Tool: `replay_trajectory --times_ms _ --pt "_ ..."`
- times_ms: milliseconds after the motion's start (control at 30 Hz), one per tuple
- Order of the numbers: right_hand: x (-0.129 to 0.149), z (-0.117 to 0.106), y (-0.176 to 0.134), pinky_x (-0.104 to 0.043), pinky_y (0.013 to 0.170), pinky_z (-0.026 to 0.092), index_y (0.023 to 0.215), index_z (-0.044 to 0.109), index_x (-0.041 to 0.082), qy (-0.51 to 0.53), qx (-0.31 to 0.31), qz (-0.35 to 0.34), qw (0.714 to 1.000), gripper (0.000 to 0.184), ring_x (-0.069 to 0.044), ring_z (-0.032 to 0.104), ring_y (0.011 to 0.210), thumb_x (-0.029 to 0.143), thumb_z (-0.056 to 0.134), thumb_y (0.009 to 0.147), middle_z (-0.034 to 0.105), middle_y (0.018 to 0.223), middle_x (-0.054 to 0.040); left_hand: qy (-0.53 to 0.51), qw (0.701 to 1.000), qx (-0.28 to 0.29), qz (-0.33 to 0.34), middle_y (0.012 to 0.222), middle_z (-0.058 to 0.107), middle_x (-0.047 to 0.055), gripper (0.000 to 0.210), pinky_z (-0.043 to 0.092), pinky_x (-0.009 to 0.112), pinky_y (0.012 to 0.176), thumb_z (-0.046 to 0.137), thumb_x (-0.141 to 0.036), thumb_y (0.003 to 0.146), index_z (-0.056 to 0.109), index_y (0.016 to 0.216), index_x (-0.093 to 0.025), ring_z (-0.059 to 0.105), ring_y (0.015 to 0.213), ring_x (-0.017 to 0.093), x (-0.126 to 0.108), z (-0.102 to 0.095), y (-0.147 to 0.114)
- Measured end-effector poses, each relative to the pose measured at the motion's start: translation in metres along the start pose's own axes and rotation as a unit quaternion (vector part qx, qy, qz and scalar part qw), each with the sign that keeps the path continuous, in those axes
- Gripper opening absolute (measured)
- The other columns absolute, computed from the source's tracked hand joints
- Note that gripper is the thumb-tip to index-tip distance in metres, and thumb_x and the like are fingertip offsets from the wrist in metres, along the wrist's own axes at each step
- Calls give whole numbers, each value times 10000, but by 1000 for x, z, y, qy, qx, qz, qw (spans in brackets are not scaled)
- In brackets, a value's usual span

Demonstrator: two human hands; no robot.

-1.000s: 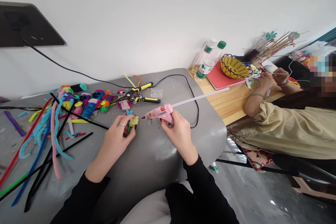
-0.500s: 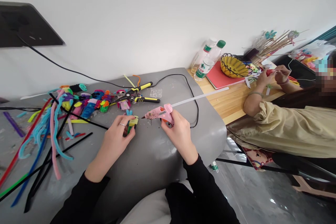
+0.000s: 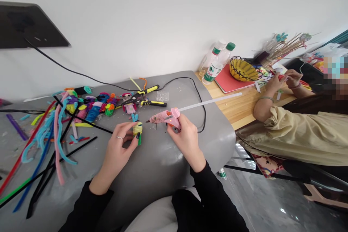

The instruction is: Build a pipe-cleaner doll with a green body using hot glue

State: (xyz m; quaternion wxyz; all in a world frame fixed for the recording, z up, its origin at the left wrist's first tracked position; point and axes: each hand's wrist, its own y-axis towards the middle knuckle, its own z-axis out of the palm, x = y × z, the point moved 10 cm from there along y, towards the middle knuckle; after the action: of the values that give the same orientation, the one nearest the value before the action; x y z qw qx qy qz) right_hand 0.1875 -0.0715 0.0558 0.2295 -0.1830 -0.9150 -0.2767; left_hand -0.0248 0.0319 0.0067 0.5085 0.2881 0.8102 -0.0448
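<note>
Between the thumb and fingers of my left hand point(image 3: 119, 148) is a small pipe-cleaner figure point(image 3: 137, 129), yellow in the middle with blue loops on top and green below. My right hand point(image 3: 186, 139) is wrapped round the handle of a pink hot glue gun point(image 3: 165, 117). Its dark nozzle points left and sits a short gap from the figure. A long translucent glue stick point(image 3: 212, 101) sticks out of the back of the gun. Just beyond the figure lie open yellow-and-black pliers point(image 3: 144, 98), beside several finished-looking pipe-cleaner dolls point(image 3: 95, 110).
Loose pipe cleaners point(image 3: 58, 134) spread over the left of the grey table mat point(image 3: 163, 174). A black cord point(image 3: 199, 94) loops behind the gun. Bottles point(image 3: 214, 69), a red folder point(image 3: 231, 83) and a yellow basket point(image 3: 244, 70) stand right, near a co-worker's hands point(image 3: 285, 79).
My left hand has turned the pipe-cleaner figure more upright, so its yellow wrapping and green lower part show better. The glue gun stays almost where it was.
</note>
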Motion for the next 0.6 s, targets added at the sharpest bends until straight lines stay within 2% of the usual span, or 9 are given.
replay_trajectory --times_ms 167,333,600 --pt "8 0 0 -221 542 317 820 493 232 14 9 -6 1000 100 -97 374 535 253 551 899 477 662 63 -2 1000 -15 15 1221 612 67 280 679 334 800 598 -241 959 647 1233 -270 722 916 180 1 -2 -4" --pt "10 2 -2 -228 546 319 838 520 225 19 14 -8 1000 60 -98 384 539 244 543 890 500 674 58 -7 999 -28 41 1221 603 45 280 678 294 799 602 -179 969 637 1231 -273 729 907 149 0 -3 -6" --pt "13 7 -4 -227 548 325 904 578 216 19 27 -17 999 57 -104 431 544 237 527 890 547 689 45 1 999 -31 44 1237 604 40 245 680 284 819 610 -182 981 654 1206 -269 734 928 143 0 -3 -7"
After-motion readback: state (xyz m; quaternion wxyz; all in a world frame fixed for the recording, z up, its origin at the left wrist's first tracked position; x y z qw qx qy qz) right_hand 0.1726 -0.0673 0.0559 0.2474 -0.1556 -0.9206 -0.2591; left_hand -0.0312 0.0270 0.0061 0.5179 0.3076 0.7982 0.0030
